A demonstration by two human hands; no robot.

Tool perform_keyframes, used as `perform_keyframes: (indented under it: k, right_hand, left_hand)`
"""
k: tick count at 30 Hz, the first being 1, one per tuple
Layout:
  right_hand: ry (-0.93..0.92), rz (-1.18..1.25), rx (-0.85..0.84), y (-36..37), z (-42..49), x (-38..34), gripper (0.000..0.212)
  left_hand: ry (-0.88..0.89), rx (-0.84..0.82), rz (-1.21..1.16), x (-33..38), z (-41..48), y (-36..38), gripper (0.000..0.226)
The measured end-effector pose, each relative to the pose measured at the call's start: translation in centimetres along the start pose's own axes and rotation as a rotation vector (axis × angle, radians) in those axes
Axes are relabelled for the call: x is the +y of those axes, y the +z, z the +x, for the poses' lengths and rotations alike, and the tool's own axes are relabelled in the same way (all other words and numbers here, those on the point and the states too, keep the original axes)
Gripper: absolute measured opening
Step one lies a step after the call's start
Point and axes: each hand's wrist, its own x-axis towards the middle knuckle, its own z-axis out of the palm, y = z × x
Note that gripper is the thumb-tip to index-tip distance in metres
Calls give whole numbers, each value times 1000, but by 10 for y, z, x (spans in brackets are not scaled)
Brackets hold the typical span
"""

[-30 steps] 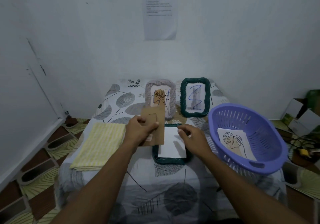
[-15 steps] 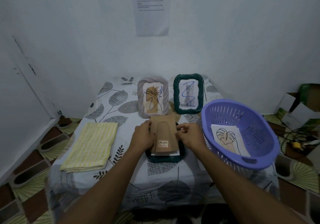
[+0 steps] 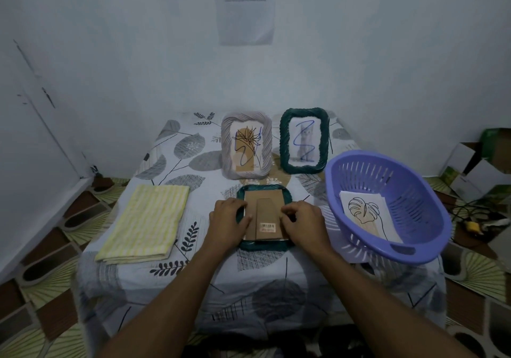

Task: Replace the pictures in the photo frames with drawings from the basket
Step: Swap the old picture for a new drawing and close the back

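A dark green photo frame [image 3: 265, 245] lies face down on the table in front of me, with a brown backing board [image 3: 264, 214] set into it. My left hand [image 3: 228, 223] presses on the frame's left rim, thumb on the board. My right hand [image 3: 302, 223] has its fingers curled at the board's right edge. A purple basket [image 3: 431, 208] at the right holds a leaf drawing [image 3: 365, 214]. Behind the lying frame stand a grey frame [image 3: 228, 147] with a plant drawing and a second green frame [image 3: 284, 139] with a cat picture.
A folded yellow striped cloth [image 3: 146, 222] lies on the left of the leaf-patterned table cover [image 3: 193, 274]. White walls close in behind and to the left. Cardboard boxes [image 3: 470, 164] and cables sit on the floor at the right.
My left hand brought the backing board down from the air. Both hands lowered it over the white paper into the lying frame, where it now sits flat.
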Motion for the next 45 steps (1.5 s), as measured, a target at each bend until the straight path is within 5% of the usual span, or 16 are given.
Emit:
perform_keyframes:
  k: [9, 23, 34, 41, 45]
  right_hand:
    - [-107, 92, 62, 10, -9, 8, 11]
    - [-111, 52, -69, 9, 6, 13, 7]
    - [-159, -6, -119, 4, -1, 17, 20]
    - [-157, 1, -129, 3, -2, 17, 21]
    - [-160, 15, -114, 5, -3, 17, 20]
  left_hand:
    - [-47, 49, -312, -9, -7, -11, 25]
    - [-26, 49, -274, -13, -1, -11, 15]
    - [71, -524, -342, -33, -4, -46, 42]
    - [33, -550, -402, -32, -5, -49, 47]
    - [-10, -460, -474, -37, -10, -47, 29]
